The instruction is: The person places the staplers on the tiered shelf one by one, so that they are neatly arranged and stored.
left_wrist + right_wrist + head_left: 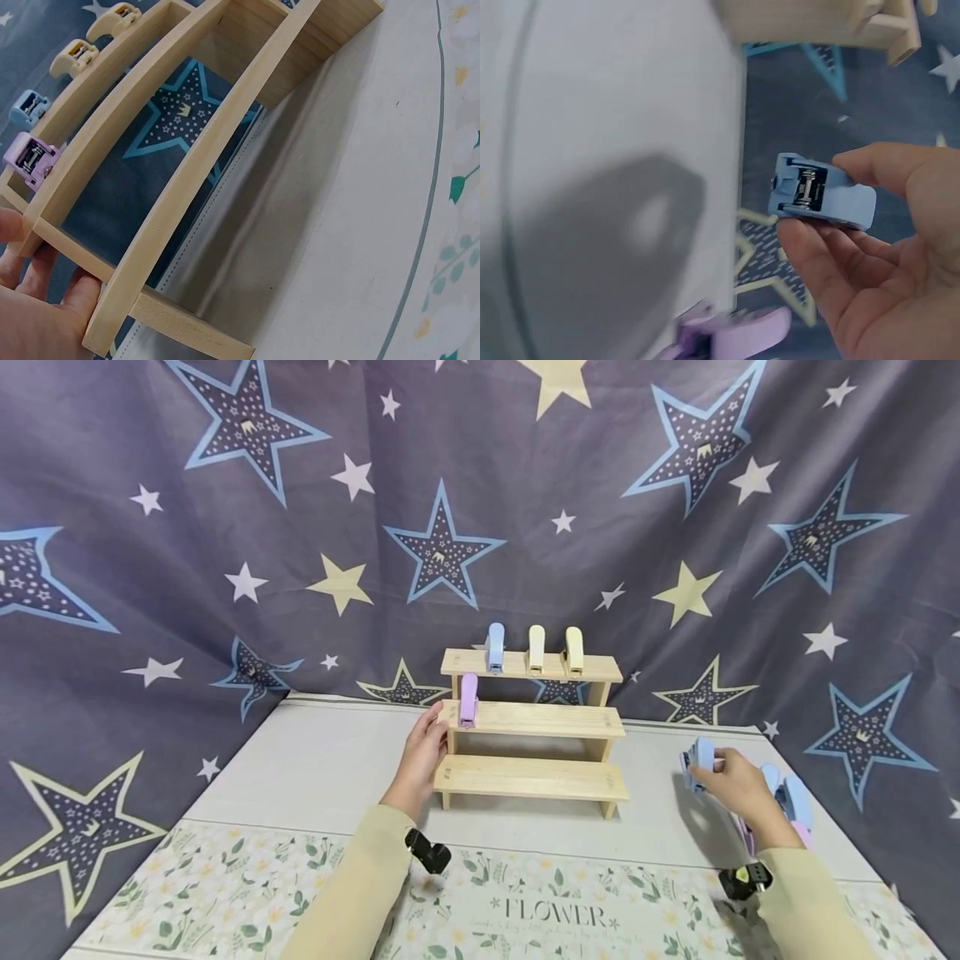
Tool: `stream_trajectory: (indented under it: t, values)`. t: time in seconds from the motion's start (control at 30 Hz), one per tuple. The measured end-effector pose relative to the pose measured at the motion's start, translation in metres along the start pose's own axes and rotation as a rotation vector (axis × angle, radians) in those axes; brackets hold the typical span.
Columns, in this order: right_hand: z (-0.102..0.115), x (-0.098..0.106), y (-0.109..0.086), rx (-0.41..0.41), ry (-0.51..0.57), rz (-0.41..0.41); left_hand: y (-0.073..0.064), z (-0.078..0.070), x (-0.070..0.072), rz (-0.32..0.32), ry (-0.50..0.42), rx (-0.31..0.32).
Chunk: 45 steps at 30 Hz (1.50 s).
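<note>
From the front, the head view looks forward and down on the wooden shelf point(546, 720); the left wrist view faces it aslant, close to its left end; the right wrist view, right of it, shares only part.

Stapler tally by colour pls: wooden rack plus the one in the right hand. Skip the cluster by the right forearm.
Blue: 2 (top-tier blue stapler, held blue stapler)
Pale yellow: 2 (left yellow stapler, right yellow stapler, both top tier)
Purple: 1 (purple stapler, middle tier)
Total: 5
</note>
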State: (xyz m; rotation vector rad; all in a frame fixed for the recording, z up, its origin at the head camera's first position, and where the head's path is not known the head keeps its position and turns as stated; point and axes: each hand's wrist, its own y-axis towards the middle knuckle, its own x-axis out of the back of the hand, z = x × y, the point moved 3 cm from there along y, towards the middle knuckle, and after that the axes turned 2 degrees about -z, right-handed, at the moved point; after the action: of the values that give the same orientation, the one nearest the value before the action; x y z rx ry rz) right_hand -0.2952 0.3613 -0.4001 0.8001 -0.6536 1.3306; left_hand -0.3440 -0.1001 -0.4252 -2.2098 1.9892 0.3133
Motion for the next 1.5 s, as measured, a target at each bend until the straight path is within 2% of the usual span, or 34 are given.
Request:
stream_trajectory:
  t: [0.03, 0.3, 0.4, 0.53, 0.73, 0.97, 1.17, 1.5]
  values:
    - [0.005, 0.002, 0.0, 0.009, 0.008, -0.011, -0.003, -0.004, -0.001, 0.004, -0.003, 0.004]
    - [0.056, 0.009, -0.004, 0.109, 0.091, -0.131, 0.0, 0.001, 0.001, 0.0, 0.004, 0.004]
    - [0.073, 0.008, -0.004, 0.149, 0.12, -0.181, 0.0, 0.001, 0.001, -0.003, 0.007, 0.003]
    - [0.093, 0.001, -0.002, 0.193, 0.155, -0.208, 0.0, 0.001, 0.0, 0.001, 0.006, 0.004]
    - [0.122, -0.015, 0.004, 0.249, 0.214, -0.172, -0.001, 0.001, 0.0, -0.001, 0.009, 0.004]
    - [0.155, -0.04, 0.012, 0.269, 0.226, -0.119, 0.0, 0.0, -0.001, -0.01, 0.006, 0.007]
    - [0.18, -0.063, 0.02, 0.284, 0.282, -0.078, 0.0, 0.001, 0.0, -0.006, -0.002, 0.008]
    - [0.208, -0.092, 0.036, 0.277, 0.363, -0.054, -0.001, -0.002, 0.0, 0.014, -0.023, 0.006]
